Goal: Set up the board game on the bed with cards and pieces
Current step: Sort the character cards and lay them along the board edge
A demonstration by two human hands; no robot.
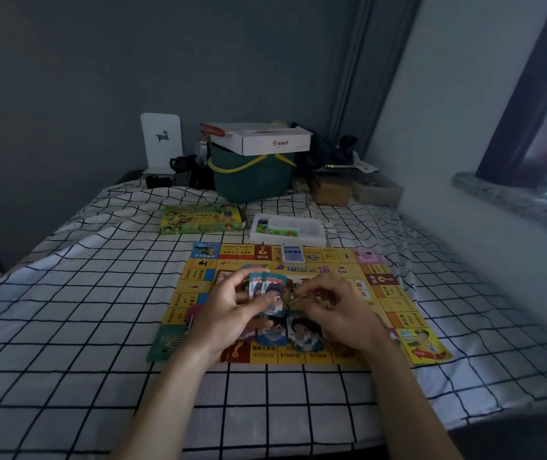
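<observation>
A yellow game board lies flat on the bed, whose cover is white with a black grid. Both hands are over the middle of the board. The left hand grips a small fan of cards upright, thumb across their faces and fingers curled behind; the cards show a cartoon figure on a blue ground. The right hand is just beside them, its fingers curled with the tips drawn together near the cards' right edge; it is blurred, so I cannot tell whether it pinches a card or anything else. Below the hands two more cards of the same kind lie face up on the board, side by side. A blue deck sits on the board's far edge. Beyond the board, on the bed, lie a green game box and, to its right, a white tray with small coloured pieces in its left part. Farther back, against the grey wall, stands a green basket with yellow handles, and a white carton rests on top of it.
</observation>
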